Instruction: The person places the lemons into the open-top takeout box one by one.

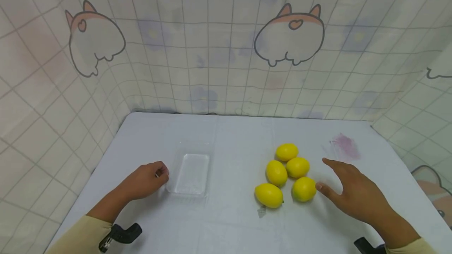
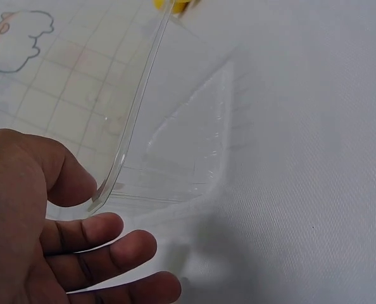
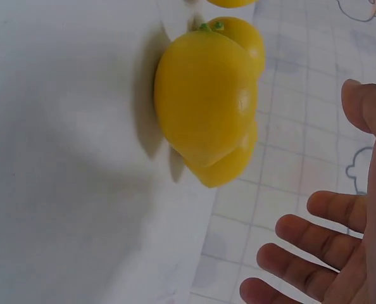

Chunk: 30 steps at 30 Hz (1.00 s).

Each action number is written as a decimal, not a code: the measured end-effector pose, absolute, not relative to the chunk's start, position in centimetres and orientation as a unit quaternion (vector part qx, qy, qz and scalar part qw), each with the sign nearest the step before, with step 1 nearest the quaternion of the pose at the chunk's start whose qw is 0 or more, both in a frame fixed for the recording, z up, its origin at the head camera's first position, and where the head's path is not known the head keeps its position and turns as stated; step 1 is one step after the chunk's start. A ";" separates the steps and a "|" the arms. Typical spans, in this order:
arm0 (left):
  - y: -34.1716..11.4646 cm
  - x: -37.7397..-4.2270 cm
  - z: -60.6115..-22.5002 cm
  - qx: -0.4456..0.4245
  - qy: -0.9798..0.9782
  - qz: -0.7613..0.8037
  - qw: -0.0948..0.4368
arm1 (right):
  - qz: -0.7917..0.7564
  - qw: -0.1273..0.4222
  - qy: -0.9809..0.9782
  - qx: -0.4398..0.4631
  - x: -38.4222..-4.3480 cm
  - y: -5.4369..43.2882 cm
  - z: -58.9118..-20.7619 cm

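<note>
A clear plastic box (image 1: 190, 173) sits on the white table, left of the middle. My left hand (image 1: 150, 179) is at its left edge. In the left wrist view, the thumb and index finger of that hand (image 2: 80, 221) pinch a corner of the box's rim (image 2: 128, 133), and the other fingers curl loosely below. Several yellow lemons (image 1: 276, 173) lie grouped right of the box. Just right of the nearest-right lemon (image 1: 303, 189), my right hand (image 1: 356, 191) hovers with thumb and fingers spread. The right wrist view shows a lemon (image 3: 204, 95) apart from the fingertips (image 3: 273, 256).
A pinkish stain (image 1: 345, 147) marks the table's back right, and a small grey mark (image 1: 261, 211) lies below the front lemon. Patterned curtain cloth (image 1: 226, 50) hangs behind the table and along both sides.
</note>
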<state>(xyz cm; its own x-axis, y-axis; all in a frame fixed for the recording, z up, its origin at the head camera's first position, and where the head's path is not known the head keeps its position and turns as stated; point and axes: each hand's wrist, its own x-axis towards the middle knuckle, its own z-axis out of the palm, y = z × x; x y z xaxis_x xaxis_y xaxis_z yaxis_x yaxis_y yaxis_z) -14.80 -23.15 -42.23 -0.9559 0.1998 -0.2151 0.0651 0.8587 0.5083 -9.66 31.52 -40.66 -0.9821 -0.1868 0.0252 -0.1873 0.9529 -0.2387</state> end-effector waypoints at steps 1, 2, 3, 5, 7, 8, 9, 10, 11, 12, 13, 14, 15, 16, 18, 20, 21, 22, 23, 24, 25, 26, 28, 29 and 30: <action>-23.2 -14.8 -42.3 0.069 0.955 0.258 0.131 | 0.124 0.003 -0.988 0.096 -9.6 31.4 -40.8; -23.2 -14.8 -42.2 0.070 0.954 0.260 0.131 | 0.126 0.005 -0.987 0.098 -9.5 31.3 -41.0; -23.2 -14.8 -42.2 0.070 0.953 0.262 0.131 | 0.128 0.004 -0.987 0.098 -9.5 31.2 -41.2; -23.2 -14.8 -42.2 0.069 0.952 0.266 0.133 | 0.128 0.001 -0.987 0.092 -9.4 31.0 -41.5; -23.2 -14.8 -42.2 0.065 0.952 0.266 0.136 | 0.131 -0.004 -0.988 0.083 -9.4 30.9 -41.9; -23.2 -14.9 -42.3 0.064 0.952 0.267 0.137 | 0.133 -0.009 -0.988 0.078 -9.4 30.8 -42.0; -23.2 -14.9 -42.3 0.062 0.951 0.268 0.139 | 0.136 -0.013 -0.988 0.074 -9.4 30.7 -42.2; -23.2 -14.9 -42.4 0.062 0.951 0.268 0.140 | 0.138 -0.017 -0.988 0.070 -9.3 30.6 -42.4; -23.2 -15.0 -42.4 0.061 0.951 0.269 0.140 | 0.140 -0.021 -0.988 0.069 -9.3 30.6 -42.6; -23.3 -15.0 -42.5 0.062 0.951 0.269 0.140 | 0.142 -0.025 -0.987 0.067 -9.3 30.5 -42.7; -23.3 -15.1 -42.6 0.062 0.950 0.271 0.140 | 0.143 -0.029 -0.987 0.066 -9.3 30.4 -42.8; -23.4 -15.1 -42.7 0.064 0.950 0.272 0.140 | 0.142 -0.033 -0.987 0.066 -9.2 30.4 -43.0; -23.4 -15.1 -42.8 0.065 0.949 0.274 0.139 | 0.140 -0.035 -0.987 0.065 -9.2 30.3 -43.1; -23.5 -15.1 -42.8 0.066 0.949 0.275 0.139 | 0.138 -0.036 -0.988 0.066 -9.2 30.2 -43.2; -23.6 -15.1 -42.9 0.067 0.948 0.279 0.139 | 0.135 -0.037 -0.988 0.066 -9.2 30.0 -43.4; -23.6 -15.1 -42.9 0.065 0.947 0.283 0.141 | 0.131 -0.035 -0.989 0.066 -9.2 29.8 -43.7; -23.7 -15.1 -42.9 0.064 0.946 0.284 0.143 | 0.130 -0.034 -0.989 0.066 -9.2 29.7 -43.8; -23.7 -15.2 -43.0 0.062 0.945 0.286 0.145 | 0.130 -0.032 -0.989 0.066 -9.2 29.6 -43.9; -23.7 -15.2 -43.0 0.061 0.945 0.287 0.148 | 0.129 -0.032 -0.989 0.066 -9.2 29.5 -43.9; -23.8 -15.2 -43.0 0.059 0.944 0.288 0.150 | 0.129 -0.031 -0.989 0.066 -9.1 29.5 -44.0; -23.8 -15.2 -43.0 0.056 0.944 0.289 0.152 | 0.129 -0.032 -0.989 0.064 -9.1 29.4 -44.1; -23.8 -15.2 -43.0 0.056 0.943 0.291 0.153 | 0.130 -0.032 -0.989 0.063 -9.1 29.3 -44.2; -23.8 -15.2 -42.9 0.057 0.942 0.293 0.154 | 0.132 -0.036 -0.989 0.058 -9.1 29.1 -44.3; -23.8 -15.1 -42.9 0.057 0.942 0.294 0.154 | 0.132 -0.038 -0.989 0.056 -9.1 29.1 -44.4; -23.8 -15.1 -42.9 0.057 0.941 0.296 0.153 | 0.133 -0.039 -0.989 0.053 -9.1 29.0 -44.5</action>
